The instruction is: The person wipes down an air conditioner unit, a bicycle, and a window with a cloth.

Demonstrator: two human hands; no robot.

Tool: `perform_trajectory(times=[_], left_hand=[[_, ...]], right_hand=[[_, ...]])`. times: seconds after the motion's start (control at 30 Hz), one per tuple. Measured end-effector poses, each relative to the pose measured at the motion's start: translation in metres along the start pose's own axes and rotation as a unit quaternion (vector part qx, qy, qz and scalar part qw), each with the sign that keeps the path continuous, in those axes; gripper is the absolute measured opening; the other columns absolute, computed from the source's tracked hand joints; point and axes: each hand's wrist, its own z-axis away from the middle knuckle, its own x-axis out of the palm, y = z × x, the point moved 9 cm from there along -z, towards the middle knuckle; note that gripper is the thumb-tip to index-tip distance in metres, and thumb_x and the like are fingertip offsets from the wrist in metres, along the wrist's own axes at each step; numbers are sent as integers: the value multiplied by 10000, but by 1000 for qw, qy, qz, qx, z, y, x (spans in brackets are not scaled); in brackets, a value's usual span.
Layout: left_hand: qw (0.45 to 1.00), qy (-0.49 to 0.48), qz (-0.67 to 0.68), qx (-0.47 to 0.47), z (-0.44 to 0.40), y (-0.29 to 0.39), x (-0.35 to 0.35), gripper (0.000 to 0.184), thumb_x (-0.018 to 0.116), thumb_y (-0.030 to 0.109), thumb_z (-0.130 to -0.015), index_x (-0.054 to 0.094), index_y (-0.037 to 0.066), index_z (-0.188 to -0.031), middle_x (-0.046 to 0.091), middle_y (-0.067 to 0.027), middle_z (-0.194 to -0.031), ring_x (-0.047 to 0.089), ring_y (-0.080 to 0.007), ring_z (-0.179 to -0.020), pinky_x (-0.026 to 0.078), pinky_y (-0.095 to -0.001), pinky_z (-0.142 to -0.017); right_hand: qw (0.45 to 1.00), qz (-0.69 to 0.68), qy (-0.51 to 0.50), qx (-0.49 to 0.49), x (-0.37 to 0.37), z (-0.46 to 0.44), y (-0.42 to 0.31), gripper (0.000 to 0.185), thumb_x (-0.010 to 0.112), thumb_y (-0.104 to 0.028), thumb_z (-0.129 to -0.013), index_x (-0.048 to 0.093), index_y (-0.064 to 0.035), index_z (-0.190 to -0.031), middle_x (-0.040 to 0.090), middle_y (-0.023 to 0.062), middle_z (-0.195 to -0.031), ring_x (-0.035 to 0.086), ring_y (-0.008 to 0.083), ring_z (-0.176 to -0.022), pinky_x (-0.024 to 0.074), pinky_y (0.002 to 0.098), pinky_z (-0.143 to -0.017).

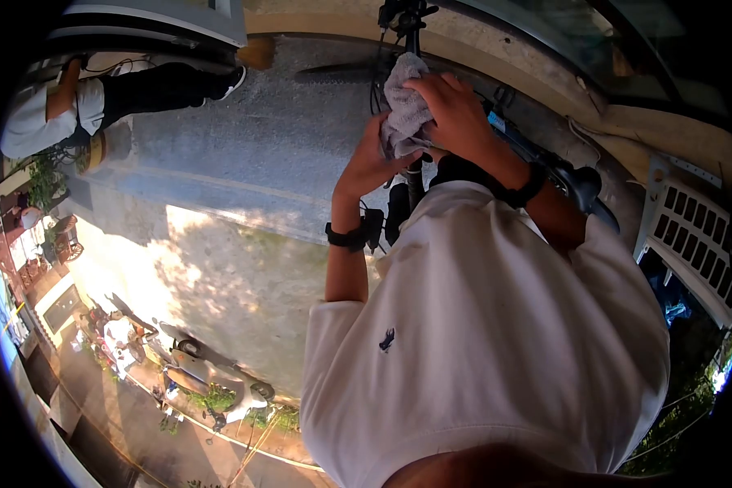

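Observation:
A crumpled grey cloth [407,106] is wrapped over the middle part of a bicycle's handlebar [416,180]. My left hand [374,165] presses the cloth from the left and near side, thumb stretched along its lower edge. From the right, my right hand [455,114] grips the cloth's other side with bent fingers. Both hands are closed on it, and the bar beneath the cloth is hidden. Brake and cable parts [400,18] show at the far end of the handlebar. At the right, the dark bicycle saddle [584,185] sits partly behind my right arm.
The bicycle's front tyre [333,73] juts left over the grey pavement [244,138]. Another person [150,89] in dark trousers is at the upper left. A parked motor scooter [220,382] stands at the lower left. A white slatted panel [691,228] is on the right.

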Motion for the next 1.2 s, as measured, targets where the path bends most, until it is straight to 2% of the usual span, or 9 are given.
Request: perform_trajectory(times=[0.17, 0.33, 0.57, 0.63, 0.73, 0.77, 0.87, 1.0, 1.2], left_hand=[[979, 73, -174, -80, -4, -33, -16, 428, 690, 191, -881, 472, 32, -1213, 671, -177, -1013, 678, -269, -927, 522, -371, -779], [973, 91, -200, -74, -4, -28, -19, 394, 665, 132, -823, 489, 10, -1154, 645, -282, -948, 630, -457, -939, 507, -460, -760], [977, 88, -174, -83, 8, -38, -16, 436, 732, 136, -759, 536, 25, -1132, 646, -243, -1030, 619, -428, -987, 500, -450, -806], [958, -10, -280, -65, 16, -58, -3, 443, 779, 133, -698, 599, 43, -1092, 635, -211, -1044, 597, -405, -1017, 490, -444, -849], [927, -130, -337, -102, 35, -75, 5, 555, 825, 133, -650, 599, 45, -1149, 649, -185, -1063, 612, -378, -1030, 505, -414, -858], [935, -92, -326, -106, 40, -76, -2, 487, 787, 54, -656, 587, 27, -1100, 648, -168, -1021, 650, -303, -907, 521, -370, -816], [974, 36, -147, -168, 58, -101, -35, 429, 751, 12, -645, 589, 43, -1041, 650, -173, -950, 640, -338, -893, 516, -361, -789], [972, 221, 28, -77, 60, -103, -69, 412, 631, -82, -714, 528, 20, -1100, 640, -98, -937, 629, -233, -850, 513, -331, -721], [991, 100, 48, -77, 30, -89, -24, 547, 580, 153, -848, 443, 11, -1358, 563, -154, -1163, 539, -242, -1095, 430, -352, -956]], right_hand=[[991, 113, 52, -41, 36, -17, 5, 650, 742, -64, -630, 507, -87, -1236, 593, 101, -1155, 531, 299, -1114, 418, 411, -906], [993, 106, 26, -38, 44, -19, 11, 453, 694, -63, -667, 542, -107, -1091, 634, 65, -1013, 566, 277, -1012, 443, 411, -798], [996, -7, 60, -61, 45, -2, 16, 380, 696, -62, -657, 555, -109, -1007, 624, 63, -918, 562, 286, -930, 472, 416, -753], [987, -25, -64, -147, 66, 25, -7, 431, 727, -74, -656, 564, -98, -1054, 618, 81, -994, 567, 294, -984, 483, 419, -814], [974, -66, -178, -121, 86, 63, -10, 537, 755, -86, -662, 544, -84, -1156, 592, 108, -1101, 562, 299, -1058, 485, 412, -891], [973, -67, -181, -124, 83, 68, -10, 537, 755, -86, -662, 544, -84, -1156, 592, 108, -1101, 562, 299, -1058, 485, 412, -891], [964, -130, -214, -87, 74, 71, -10, 641, 763, -82, -668, 497, -76, -1252, 556, 124, -1220, 550, 304, -1114, 470, 412, -956], [989, -35, -105, -100, 64, 50, -11, 579, 709, -111, -721, 504, -75, -1262, 577, 120, -1196, 566, 292, -1075, 538, 404, -845], [988, 33, -94, -117, 79, 44, -12, 422, 666, -156, -768, 536, -76, -1162, 624, 101, -1129, 620, 314, -992, 558, 406, -759]])
